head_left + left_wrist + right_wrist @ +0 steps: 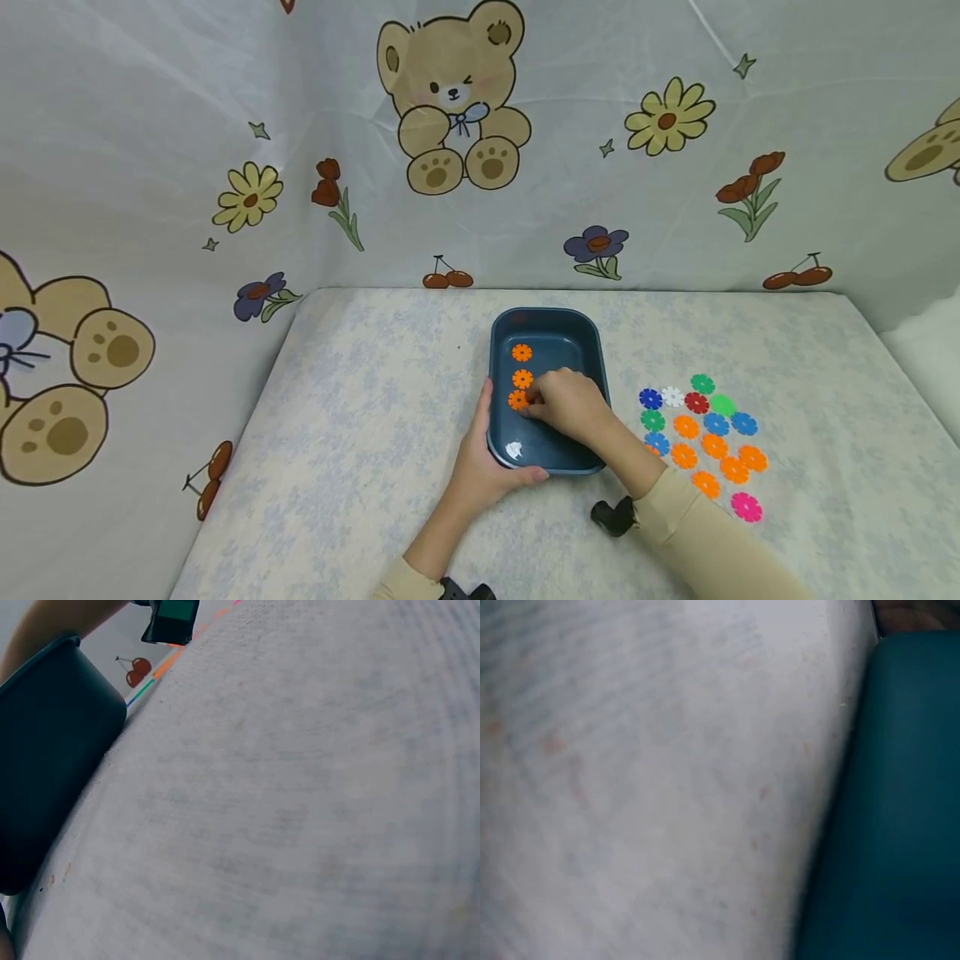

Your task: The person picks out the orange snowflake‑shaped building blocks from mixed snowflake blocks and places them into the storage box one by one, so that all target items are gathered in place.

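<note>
Pinching orange snowflake disc (517, 400) w/ right hand (567, 406), left hand (480, 467) gripping tray (592, 350); a nudge could knock the row crooked.

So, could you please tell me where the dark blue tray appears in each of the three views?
Head: the dark blue tray sits mid-table, the left hand gripping its near left corner.
Left wrist: its outer wall fills the left edge.
Right wrist: its wall fills the right side.
Shared landmark: the pale tablecloth beside the tray in every view.
</note>
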Demonstrator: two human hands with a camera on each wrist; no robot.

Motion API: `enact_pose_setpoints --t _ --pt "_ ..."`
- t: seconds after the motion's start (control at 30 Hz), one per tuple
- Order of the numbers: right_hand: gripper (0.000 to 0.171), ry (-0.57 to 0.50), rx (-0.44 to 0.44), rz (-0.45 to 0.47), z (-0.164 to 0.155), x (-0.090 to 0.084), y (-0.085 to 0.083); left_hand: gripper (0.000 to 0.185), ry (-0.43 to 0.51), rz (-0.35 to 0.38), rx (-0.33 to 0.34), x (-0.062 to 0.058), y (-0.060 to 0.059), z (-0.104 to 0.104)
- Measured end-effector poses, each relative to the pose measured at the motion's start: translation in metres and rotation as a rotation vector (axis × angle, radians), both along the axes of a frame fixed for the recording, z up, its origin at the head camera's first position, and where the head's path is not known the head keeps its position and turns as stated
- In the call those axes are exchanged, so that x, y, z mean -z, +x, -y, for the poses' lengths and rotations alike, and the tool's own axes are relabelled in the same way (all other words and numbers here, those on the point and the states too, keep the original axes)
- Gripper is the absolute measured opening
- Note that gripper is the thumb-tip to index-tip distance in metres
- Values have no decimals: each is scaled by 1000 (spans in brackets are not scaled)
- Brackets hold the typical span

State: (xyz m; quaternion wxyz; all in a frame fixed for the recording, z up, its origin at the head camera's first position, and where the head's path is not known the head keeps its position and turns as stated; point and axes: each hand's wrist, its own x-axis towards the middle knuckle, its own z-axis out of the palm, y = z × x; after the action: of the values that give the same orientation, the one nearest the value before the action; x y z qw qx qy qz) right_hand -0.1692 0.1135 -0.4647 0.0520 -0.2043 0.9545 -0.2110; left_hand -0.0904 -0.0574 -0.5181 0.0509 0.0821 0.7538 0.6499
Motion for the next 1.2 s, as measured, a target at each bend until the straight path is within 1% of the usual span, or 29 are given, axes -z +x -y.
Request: enact_pose_setpoints --t 0.3,0.47,0.53,0.63,0.77,0.83,0.9,1.0,1.1,1.2 --pt "17 -48 87 4 1 -1 -5 133 -21 0 -6 0 1 1" --pt "20 -57 106 22 1 0 -7 134 -18 -1 -9 -2 1 1" --pt "20 -57 104 10 0 0 -6 134 -19 -1 -7 -2 1 0" --pt "20 -76 92 -34 -2 -7 -2 134 -18 1 -5 -1 1 0" --pt "22 -125 84 -111 -12 -26 9 134 -8 -6 -4 0 0 0" --pt "23 -147 97 -133 -23 -35 15 133 -2 -15 -4 0 0 0" --pt "24 -156 132 -139 -38 -43 21 134 5 -23 -4 0 0 0" --pt "26 -138 190 -134 -69 -46 28 135 10 -30 -4 0 0 -1" --pt "28 -101 249 -83 -106 -41 33 136 14 -31 -5 0 0 -1" --pt "34 -61 289 28 -143 -32 39 136 13 -29 -5 -1 0 -1"
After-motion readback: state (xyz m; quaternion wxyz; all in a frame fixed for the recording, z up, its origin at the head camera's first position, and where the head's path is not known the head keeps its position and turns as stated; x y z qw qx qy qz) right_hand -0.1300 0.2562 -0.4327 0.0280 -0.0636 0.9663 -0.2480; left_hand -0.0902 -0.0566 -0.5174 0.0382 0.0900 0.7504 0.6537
